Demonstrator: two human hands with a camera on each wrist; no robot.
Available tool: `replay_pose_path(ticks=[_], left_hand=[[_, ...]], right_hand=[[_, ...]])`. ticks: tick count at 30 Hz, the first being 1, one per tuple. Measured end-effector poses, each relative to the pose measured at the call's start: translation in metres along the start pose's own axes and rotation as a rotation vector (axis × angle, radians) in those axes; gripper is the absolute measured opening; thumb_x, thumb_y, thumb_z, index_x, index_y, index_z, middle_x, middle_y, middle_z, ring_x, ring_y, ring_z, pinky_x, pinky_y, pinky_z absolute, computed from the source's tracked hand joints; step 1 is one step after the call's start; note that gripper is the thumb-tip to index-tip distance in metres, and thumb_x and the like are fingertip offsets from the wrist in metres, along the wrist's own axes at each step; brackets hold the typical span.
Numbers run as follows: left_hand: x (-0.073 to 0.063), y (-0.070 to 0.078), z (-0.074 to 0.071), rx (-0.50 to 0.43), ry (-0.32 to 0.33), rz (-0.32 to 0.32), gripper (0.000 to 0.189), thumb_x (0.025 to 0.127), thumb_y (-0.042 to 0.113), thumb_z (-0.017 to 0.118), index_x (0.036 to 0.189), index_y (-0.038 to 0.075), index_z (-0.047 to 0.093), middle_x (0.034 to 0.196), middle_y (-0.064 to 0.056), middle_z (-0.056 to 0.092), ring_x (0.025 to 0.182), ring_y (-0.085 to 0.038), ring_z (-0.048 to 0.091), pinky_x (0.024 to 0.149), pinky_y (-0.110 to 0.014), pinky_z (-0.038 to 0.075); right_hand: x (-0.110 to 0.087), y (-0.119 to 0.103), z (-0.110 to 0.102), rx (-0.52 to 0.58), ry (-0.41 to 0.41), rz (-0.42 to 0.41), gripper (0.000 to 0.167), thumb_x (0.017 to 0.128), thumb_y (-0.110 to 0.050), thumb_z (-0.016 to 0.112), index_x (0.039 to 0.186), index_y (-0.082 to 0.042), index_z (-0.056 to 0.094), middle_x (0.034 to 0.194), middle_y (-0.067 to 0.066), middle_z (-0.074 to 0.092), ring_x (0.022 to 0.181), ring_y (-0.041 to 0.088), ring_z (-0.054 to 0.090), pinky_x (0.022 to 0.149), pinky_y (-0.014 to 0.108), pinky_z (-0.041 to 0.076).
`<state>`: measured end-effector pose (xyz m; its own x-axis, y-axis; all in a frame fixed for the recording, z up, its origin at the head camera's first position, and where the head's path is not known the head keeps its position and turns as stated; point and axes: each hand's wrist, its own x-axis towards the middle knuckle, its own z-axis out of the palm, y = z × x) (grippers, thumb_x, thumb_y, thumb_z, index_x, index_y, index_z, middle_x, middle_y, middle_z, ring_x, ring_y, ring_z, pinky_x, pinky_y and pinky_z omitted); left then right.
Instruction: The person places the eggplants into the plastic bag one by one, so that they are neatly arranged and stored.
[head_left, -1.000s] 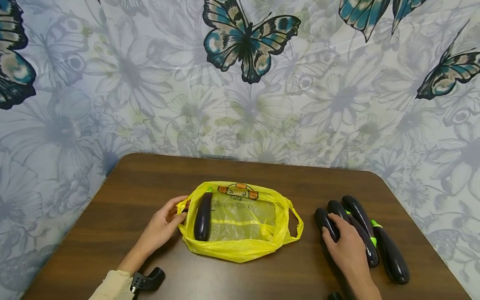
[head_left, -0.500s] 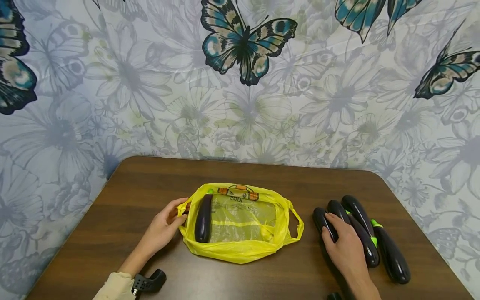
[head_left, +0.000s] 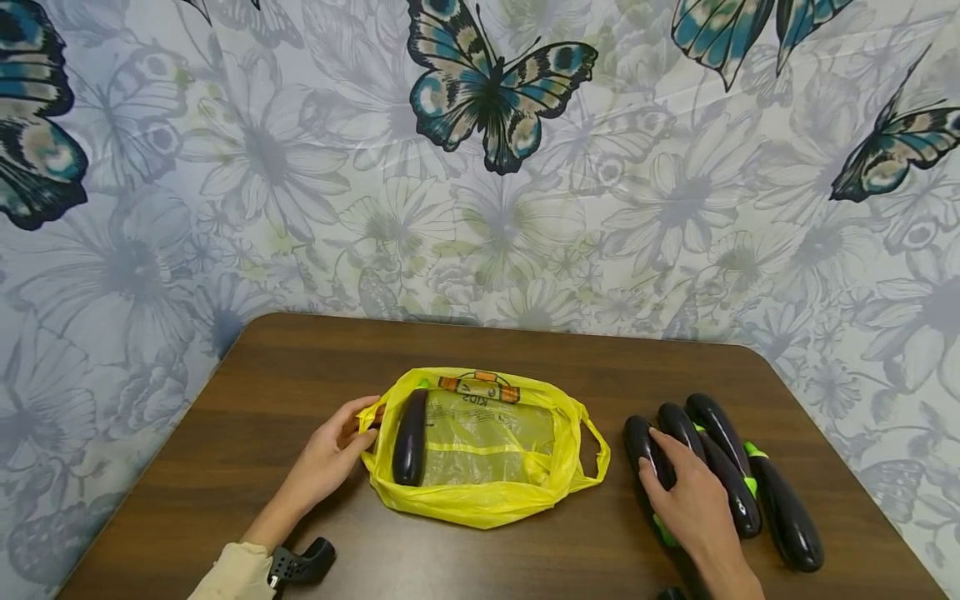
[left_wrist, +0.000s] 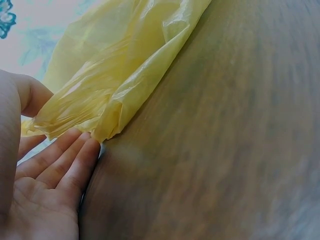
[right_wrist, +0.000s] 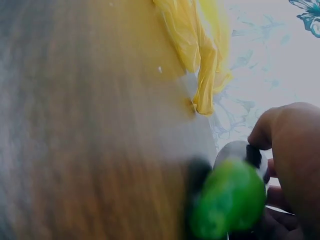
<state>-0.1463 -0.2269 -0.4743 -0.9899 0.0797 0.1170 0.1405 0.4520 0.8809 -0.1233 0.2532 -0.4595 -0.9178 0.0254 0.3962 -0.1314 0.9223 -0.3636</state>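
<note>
A yellow plastic bag [head_left: 480,504] lies spread on the table with its mouth facing up. My left hand [head_left: 330,454] holds the gathered handle at its left end; in the left wrist view the bag's film [left_wrist: 95,95] passes between thumb and fingers. One dark eggplant [head_left: 408,442] lies inside the bag along its left side. To the right, my right hand [head_left: 693,504] grips the leftmost eggplant [head_left: 639,446] of a group, thumb on its left side and fingers over it. That eggplant's green stem end [right_wrist: 230,200] fills the near part of the right wrist view.
Several more eggplants [head_left: 786,517] lie side by side to the right of my right hand. A black strap device [head_left: 303,562] sits on my left wrist. The brown wooden table [head_left: 480,333] ends at a wall with butterfly-patterned covering [head_left: 525,250].
The gripped eggplant has shifted slightly left, and its green stem end now shows beside my right hand. My left hand and the bag stay nearly in place.
</note>
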Motion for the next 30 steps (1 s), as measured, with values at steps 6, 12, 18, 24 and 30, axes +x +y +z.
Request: replay_pose_path(ticks=[6, 12, 18, 24, 30], left_hand=[[0.0, -0.0017, 0.002, 0.005, -0.001, -0.027, 0.048, 0.105, 0.018, 0.061, 0.151, 0.015, 0.048, 0.149, -0.016, 0.054, 0.133, -0.035, 0.058, 0.104, -0.042, 0.053], [-0.0003, 0.0, 0.0022, 0.0, -0.008, -0.028, 0.048, 0.104, 0.016, 0.061, 0.151, 0.015, 0.048, 0.15, -0.016, 0.054, 0.135, -0.036, 0.056, 0.107, -0.05, 0.051], [0.0004, -0.0008, 0.002, 0.006, -0.004, -0.013, 0.048, 0.104, 0.016, 0.061, 0.151, 0.015, 0.048, 0.15, -0.016, 0.054, 0.136, -0.036, 0.056, 0.108, -0.052, 0.049], [-0.0024, -0.0039, 0.0007, 0.029, 0.009, -0.024, 0.049, 0.104, 0.015, 0.061, 0.151, 0.013, 0.047, 0.149, -0.018, 0.054, 0.135, -0.039, 0.056, 0.107, -0.054, 0.049], [0.0011, -0.003, 0.0015, 0.033, -0.001, -0.041, 0.049, 0.103, 0.015, 0.062, 0.151, 0.015, 0.048, 0.15, -0.017, 0.054, 0.136, -0.039, 0.055, 0.107, -0.054, 0.05]], right_hand=[[0.0013, -0.0001, -0.0014, -0.01, -0.048, 0.052, 0.051, 0.095, -0.032, 0.073, 0.137, -0.005, 0.061, 0.113, 0.022, 0.071, 0.092, 0.042, 0.069, 0.078, 0.056, 0.056], [0.0016, 0.0016, -0.0031, 0.018, -0.106, 0.118, 0.055, 0.094, -0.04, 0.073, 0.138, -0.009, 0.06, 0.09, 0.008, 0.071, 0.076, 0.018, 0.064, 0.065, 0.038, 0.051], [0.0013, 0.0027, -0.0047, 0.053, -0.154, 0.19, 0.057, 0.097, -0.045, 0.069, 0.142, -0.012, 0.058, 0.095, 0.01, 0.073, 0.082, 0.021, 0.067, 0.069, 0.039, 0.053], [0.004, -0.0001, -0.0009, 0.101, -0.079, 0.172, 0.052, 0.097, -0.04, 0.07, 0.14, -0.012, 0.059, 0.096, 0.01, 0.073, 0.082, 0.018, 0.066, 0.07, 0.036, 0.054], [0.0005, -0.0029, 0.0003, 0.158, 0.02, 0.183, 0.049, 0.097, -0.037, 0.071, 0.139, -0.014, 0.061, 0.123, 0.013, 0.072, 0.085, 0.012, 0.067, 0.071, 0.02, 0.053]])
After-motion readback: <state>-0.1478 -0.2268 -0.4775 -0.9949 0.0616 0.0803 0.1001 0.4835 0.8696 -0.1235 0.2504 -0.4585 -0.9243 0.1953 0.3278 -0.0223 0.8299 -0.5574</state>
